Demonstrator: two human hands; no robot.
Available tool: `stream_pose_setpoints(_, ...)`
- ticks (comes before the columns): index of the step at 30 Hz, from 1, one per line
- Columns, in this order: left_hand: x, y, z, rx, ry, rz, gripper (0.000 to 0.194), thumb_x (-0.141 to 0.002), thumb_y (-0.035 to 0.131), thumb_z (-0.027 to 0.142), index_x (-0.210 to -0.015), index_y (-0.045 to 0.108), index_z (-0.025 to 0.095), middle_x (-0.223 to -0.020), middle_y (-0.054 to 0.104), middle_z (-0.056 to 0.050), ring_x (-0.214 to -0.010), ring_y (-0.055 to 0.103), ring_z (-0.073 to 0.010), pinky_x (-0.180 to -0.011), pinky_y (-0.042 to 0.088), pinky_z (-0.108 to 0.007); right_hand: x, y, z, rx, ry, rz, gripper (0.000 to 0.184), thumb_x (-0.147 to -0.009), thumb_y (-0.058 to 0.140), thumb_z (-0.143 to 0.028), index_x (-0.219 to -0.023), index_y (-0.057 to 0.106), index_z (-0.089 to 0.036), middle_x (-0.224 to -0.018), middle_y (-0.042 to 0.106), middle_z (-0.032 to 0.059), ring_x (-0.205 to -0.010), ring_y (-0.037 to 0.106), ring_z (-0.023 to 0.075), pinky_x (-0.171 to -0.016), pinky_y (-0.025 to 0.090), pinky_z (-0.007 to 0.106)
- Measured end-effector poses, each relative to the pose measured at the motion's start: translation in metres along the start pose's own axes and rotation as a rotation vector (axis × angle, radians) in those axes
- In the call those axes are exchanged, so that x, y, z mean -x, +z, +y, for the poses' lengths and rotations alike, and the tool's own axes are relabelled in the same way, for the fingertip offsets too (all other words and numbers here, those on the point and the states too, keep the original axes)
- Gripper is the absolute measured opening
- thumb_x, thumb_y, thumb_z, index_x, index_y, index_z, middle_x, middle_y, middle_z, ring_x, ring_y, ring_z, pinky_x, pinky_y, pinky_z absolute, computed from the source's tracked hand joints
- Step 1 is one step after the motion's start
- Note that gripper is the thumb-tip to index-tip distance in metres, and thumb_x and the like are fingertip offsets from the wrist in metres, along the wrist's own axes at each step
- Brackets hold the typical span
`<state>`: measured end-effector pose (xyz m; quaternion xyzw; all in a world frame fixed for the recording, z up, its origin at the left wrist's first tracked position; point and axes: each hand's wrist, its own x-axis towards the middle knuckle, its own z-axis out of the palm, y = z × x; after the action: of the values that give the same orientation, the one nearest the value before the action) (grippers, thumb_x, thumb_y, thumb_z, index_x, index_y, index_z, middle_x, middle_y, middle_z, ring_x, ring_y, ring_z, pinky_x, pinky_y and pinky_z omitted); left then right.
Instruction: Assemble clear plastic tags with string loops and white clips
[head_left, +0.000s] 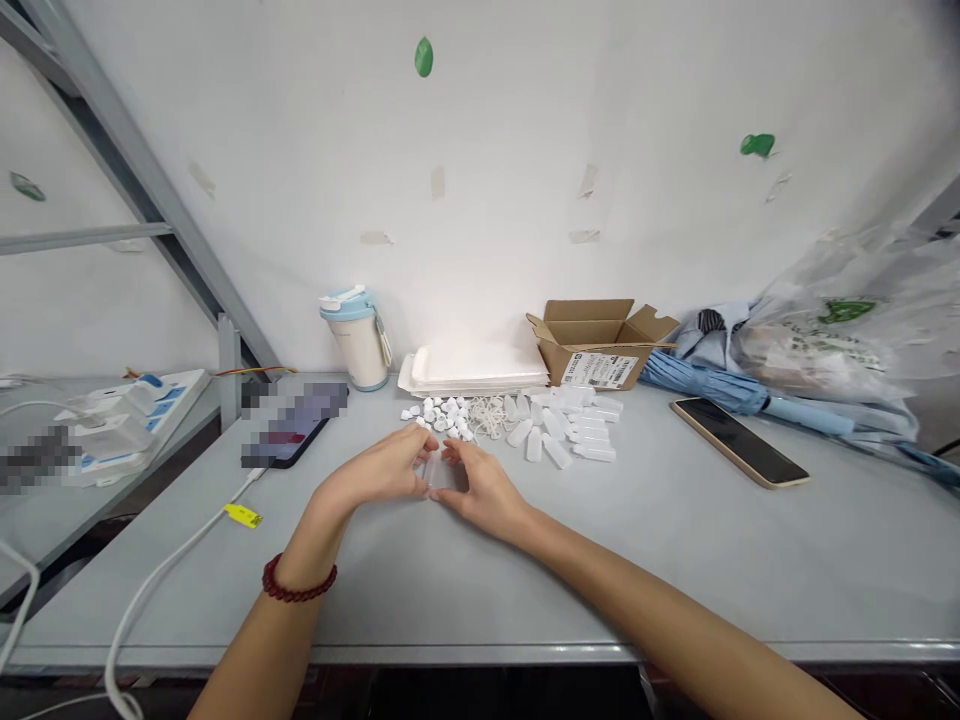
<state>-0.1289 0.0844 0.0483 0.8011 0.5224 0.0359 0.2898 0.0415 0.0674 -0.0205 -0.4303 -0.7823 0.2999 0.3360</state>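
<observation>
Near the middle of the table, my left hand (394, 465) and my right hand (484, 488) meet around a small translucent plastic bottle (433, 468). The fingertips of both hands close on it from either side, and they partly cover it. Just beyond my fingers lies a loose pile of small white caps (448, 412). Beside them is a tangle of thin white strings (489, 416). Several more translucent plastic bottles (556, 425) lie on their sides to the right of the strings.
Behind the parts are a stack of white envelopes (480, 368) and an opened cardboard box (596, 345). A lidded cup (356, 340) and a charging phone (300, 425) are at left. Another phone (739, 440), a folded blue umbrella (712, 385) and plastic bags (825, 345) lie at right.
</observation>
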Motion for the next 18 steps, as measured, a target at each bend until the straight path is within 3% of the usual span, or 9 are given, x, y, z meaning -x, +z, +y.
stream_pose_setpoints(9,-0.0041,0.0014,-0.0038,0.083,-0.072,-0.008,0.057,-0.057,0.065,0.029,-0.11,0.046,0.019,-0.118,0.055,-0.01,-0.112,0.055,-0.0268,-0.09,0.048,-0.034,0.0009,0.0012,0.0028,0.037,-0.065,0.001,0.051,-0.071,0.069,-0.018,-0.119,0.051,-0.018,-0.108,0.062,0.0106,-0.102,0.057,0.0251,-0.087,0.046,0.043)
stream_pose_setpoints(13,-0.0064,0.0032,-0.0076,0.083,-0.045,-0.009,0.049,-0.059,0.063,0.03,-0.104,0.05,0.018,-0.116,0.056,-0.009,-0.11,0.055,-0.0256,-0.089,0.047,-0.033,0.0008,-0.0001,0.0004,0.068,-0.056,-0.01,0.041,-0.073,0.067,-0.018,-0.111,0.054,-0.015,-0.106,0.06,0.0118,-0.101,0.055,0.0253,-0.085,0.046,0.042)
stream_pose_setpoints(18,-0.0059,0.0018,-0.0062,-0.09,-0.064,0.015,0.043,-0.06,0.063,0.032,-0.099,0.053,0.017,-0.103,0.058,-0.007,-0.101,0.055,-0.0252,-0.084,0.046,-0.034,0.0003,-0.0037,-0.0039,0.063,-0.029,-0.025,0.039,-0.073,0.067,-0.015,-0.11,0.055,-0.012,-0.108,0.059,0.0137,-0.103,0.054,0.0252,-0.088,0.045,0.042)
